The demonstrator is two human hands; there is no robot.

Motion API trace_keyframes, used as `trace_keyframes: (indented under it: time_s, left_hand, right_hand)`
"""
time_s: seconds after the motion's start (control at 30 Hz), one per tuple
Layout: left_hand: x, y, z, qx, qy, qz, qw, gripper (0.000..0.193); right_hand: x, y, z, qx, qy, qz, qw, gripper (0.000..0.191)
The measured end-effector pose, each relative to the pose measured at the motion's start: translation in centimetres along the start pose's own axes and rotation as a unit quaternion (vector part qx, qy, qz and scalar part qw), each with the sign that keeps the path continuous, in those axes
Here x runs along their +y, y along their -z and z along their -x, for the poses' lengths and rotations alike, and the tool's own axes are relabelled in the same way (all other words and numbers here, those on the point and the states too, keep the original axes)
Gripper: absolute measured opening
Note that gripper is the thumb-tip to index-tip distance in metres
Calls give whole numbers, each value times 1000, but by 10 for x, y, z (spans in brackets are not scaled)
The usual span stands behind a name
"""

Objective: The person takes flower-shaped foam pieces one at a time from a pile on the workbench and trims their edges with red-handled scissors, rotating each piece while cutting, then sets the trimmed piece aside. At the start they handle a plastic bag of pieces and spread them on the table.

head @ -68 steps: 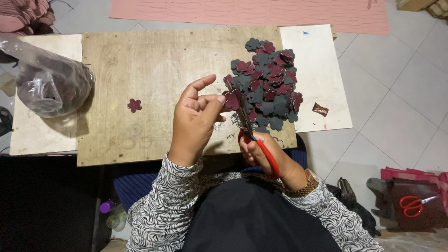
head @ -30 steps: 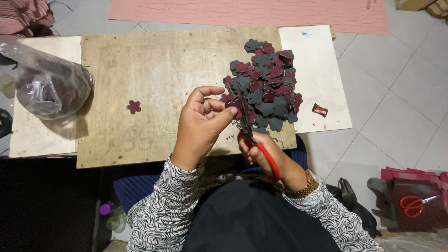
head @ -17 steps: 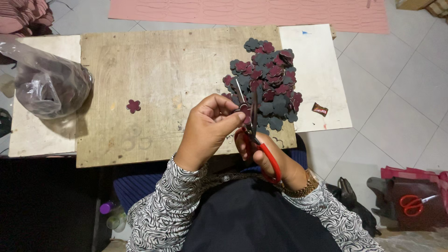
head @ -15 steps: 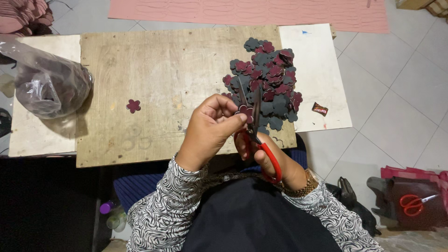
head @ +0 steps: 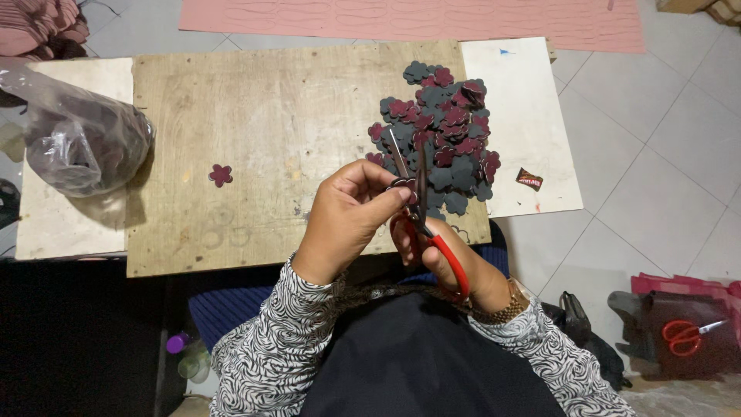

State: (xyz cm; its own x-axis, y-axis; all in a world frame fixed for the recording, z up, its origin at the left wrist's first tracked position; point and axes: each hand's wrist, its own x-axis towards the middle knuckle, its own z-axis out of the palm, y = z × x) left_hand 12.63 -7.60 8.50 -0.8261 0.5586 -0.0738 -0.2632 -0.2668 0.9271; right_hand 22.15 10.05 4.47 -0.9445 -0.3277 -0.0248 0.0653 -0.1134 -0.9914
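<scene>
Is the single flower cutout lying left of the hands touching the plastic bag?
No, the lone flower cutout lies apart from the plastic bag, with bare wooden board between them.

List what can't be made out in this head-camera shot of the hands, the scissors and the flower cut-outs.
Head view, the only one:
- Piece pinched in the left hand: mostly hidden by its fingers.
- Right hand: largely covered by the left hand and the red-handled scissors.
- Lower layers of the pile of flower cut-outs: buried under upper pieces.
- Plastic bag contents: blurred by crinkled film.
- Second red scissors: too small for detail.
</scene>
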Motion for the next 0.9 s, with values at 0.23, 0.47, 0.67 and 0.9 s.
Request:
trace_keyframes:
  time_s: [0.23,0.47,0.67,0.9]
  left_hand:
    - [6,-5,2,-29,46,37,998,9]
    - [8,-6,3,-33,59,34,997,10]
    - [0,-5,-2,-9,45,-17,999,8]
    - [-6,-4,-5,-4,43,14,999,8]
  right_hand:
    - [-6,-2,5,0,5,29,1000,88]
    - [-7,-1,3,-14,10,34,999,89]
    - [-6,-1,0,-5,29,39,999,86]
    - [-8,-1,-4,8,50,72,996,86]
